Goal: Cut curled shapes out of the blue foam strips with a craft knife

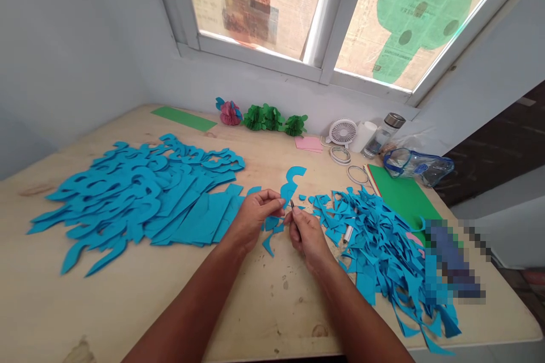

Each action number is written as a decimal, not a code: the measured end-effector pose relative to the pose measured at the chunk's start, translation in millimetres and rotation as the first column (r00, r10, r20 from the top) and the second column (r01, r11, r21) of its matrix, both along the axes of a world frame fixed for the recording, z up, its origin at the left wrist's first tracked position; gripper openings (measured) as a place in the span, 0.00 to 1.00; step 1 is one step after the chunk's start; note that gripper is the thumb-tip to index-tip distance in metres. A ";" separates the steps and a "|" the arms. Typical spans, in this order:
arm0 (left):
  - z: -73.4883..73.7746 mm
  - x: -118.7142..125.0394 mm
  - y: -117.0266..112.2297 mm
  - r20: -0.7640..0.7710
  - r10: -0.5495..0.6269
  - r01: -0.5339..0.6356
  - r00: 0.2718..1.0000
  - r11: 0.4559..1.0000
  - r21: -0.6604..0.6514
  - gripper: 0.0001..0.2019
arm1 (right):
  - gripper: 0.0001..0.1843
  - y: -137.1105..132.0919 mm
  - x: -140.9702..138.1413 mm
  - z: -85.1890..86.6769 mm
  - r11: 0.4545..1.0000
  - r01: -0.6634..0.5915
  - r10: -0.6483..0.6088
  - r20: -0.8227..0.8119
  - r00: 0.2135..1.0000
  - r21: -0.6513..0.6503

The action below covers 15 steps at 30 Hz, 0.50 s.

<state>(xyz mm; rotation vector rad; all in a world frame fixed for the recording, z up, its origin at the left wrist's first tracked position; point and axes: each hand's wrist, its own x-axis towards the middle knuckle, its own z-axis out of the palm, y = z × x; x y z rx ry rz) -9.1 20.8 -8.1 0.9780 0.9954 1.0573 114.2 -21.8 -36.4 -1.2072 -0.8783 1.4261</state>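
My left hand (260, 215) pinches a curvy blue paper cutout (289, 188) by its near end; the cutout's hooked top stands out beyond my fingers. Close on its right, my right hand (307, 232) is closed round a slim dark pointed tool (293, 211). The tool's tip meets the edge of the paper, and my fingers hide the rest, so I cannot tell if it is a knife or scissors. Small blue offcuts (268, 244) lie on the table beneath and between my hands.
Left are stacked blue cutouts (128, 181) and blue sheets (200, 218). Right lies a heap of blue scraps (374, 244) with a white marker (348, 233), beside a green sheet (404, 198). Behind stand green paper figures (268, 118), a fan (343, 133) and a bottle (383, 135).
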 end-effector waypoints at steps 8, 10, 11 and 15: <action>-1.1 5.4 -3.9 0.010 -0.036 0.036 0.999 0.999 0.002 0.09 | 0.26 -1.5 -1.9 -0.8 1.000 -0.016 0.016 -0.016 1.000 0.011; 0.0 6.1 -4.7 0.010 -0.042 0.042 0.999 0.999 0.001 0.09 | 0.26 -1.6 -1.9 -0.1 1.000 -0.011 0.011 -0.010 1.000 0.009; 0.4 6.3 -4.9 0.009 -0.042 0.042 0.999 0.999 0.002 0.10 | 0.26 -1.7 -2.0 0.3 1.000 -0.009 0.009 -0.011 1.000 0.007; 1.1 7.0 -5.2 0.003 -0.037 0.037 0.999 0.999 0.003 0.12 | 0.27 -1.9 -2.7 0.7 1.000 -0.012 0.012 -0.035 0.999 0.001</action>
